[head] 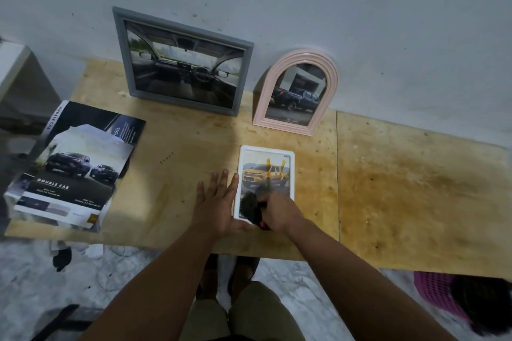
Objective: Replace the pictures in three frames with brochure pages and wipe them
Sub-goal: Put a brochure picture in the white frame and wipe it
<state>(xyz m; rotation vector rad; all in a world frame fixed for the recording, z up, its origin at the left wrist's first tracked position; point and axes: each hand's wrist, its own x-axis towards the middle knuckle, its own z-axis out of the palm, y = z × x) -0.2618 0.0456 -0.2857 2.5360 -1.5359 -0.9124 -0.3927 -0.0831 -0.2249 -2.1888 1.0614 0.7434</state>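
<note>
Head view looks down on a plywood worktop (401, 202), its surface rough, pale yellow and stained brown on the right, pushed against a scuffed grey wall (360, 8). A small white frame (289, 155), rectangular with rounded corners, lies flat near the front edge and holds a glossy page showing a yellow truck. The left hand (216, 202) lies flat with fingers straight and spread, its fingertips touching the frame's left edge and its palm on the worktop just beside it. The right hand (279, 212) is curled round a dark, soft-looking cloth (249, 203), with a bit of red showing under the grip; the cloth is pressed on the lower part of the frame's face, so the frame sits directly under and ahead of that grip.

Two more frames stand leaning on the wall behind. The grey frame (182, 63) is a wide rectangle with a matt moulded border and holds a picture of a car interior. The pink frame (296, 91), to its right, is arched and ridged, and holds a picture of a dark pickup.

At the left of the worktop lies a stack of brochure pages (72, 174), glossy and partly torn, printed with two dark trucks and the words DOUBLE CAB. A pink perforated basket (432, 293) stands on the floor at lower right with something dark in it.
</note>
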